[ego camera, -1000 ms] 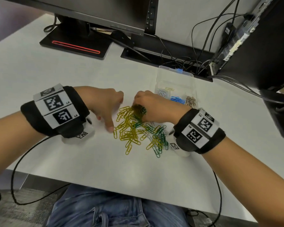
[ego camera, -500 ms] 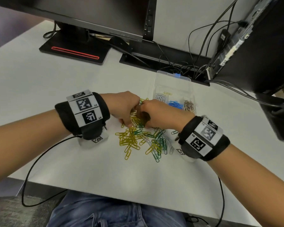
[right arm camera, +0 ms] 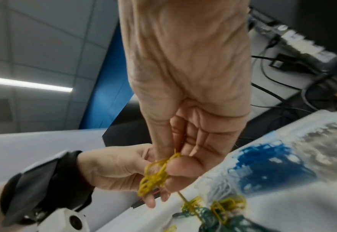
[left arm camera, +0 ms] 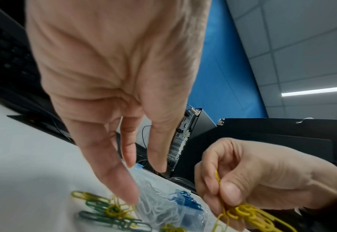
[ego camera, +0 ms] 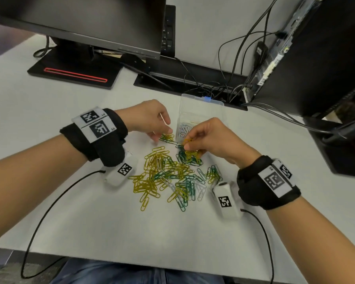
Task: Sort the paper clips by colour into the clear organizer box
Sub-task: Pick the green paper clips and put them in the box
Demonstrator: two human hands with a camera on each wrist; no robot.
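A loose pile of yellow, green and white paper clips lies on the white desk. The clear organizer box stands just beyond it, with white clips and blue clips in separate compartments. My right hand pinches a bunch of yellow clips between thumb and fingers, raised a little above the pile's far edge beside the box. My left hand hovers with straight fingers over a small yellow-and-green cluster and holds nothing.
A black monitor stand with a red line sits at the back left. Tangled cables run behind the box. A dark computer case stands at the right. The desk's front edge is near my lap.
The hands, joined over the pile half a second ago, have drawn apart. My right hand has lifted a bunch of yellow clips; my left hand has opened beside it.
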